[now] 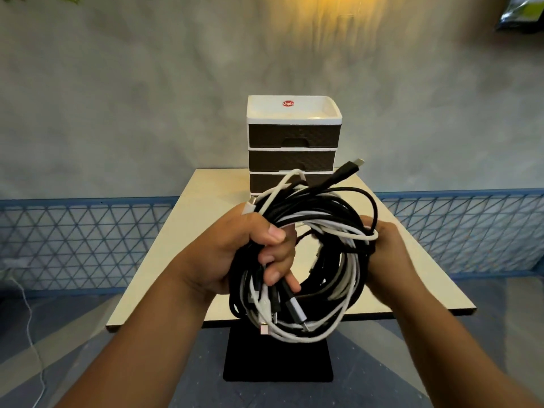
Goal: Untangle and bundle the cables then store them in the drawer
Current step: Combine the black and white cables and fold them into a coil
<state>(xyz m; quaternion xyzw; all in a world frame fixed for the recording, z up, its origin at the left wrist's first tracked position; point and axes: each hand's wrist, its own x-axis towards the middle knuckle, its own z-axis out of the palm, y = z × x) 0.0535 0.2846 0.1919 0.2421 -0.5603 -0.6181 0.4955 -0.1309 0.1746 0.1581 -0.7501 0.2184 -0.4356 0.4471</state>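
1 head-worn wide-angle view looks forward and down, close over the hands (309, 251), toward the table (188, 231).

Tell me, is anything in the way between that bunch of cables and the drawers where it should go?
Nothing lies on the table between them. Both hands, left and right, hold the cable bundle up before the drawer unit. But every visible drawer front is shut, so one must be pulled open first.

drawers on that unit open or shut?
Shut, the two in full view: the drawer unit shows both dark fronts flush with the white frame. The cables hide most of the lowest drawer, so cannot tell there.
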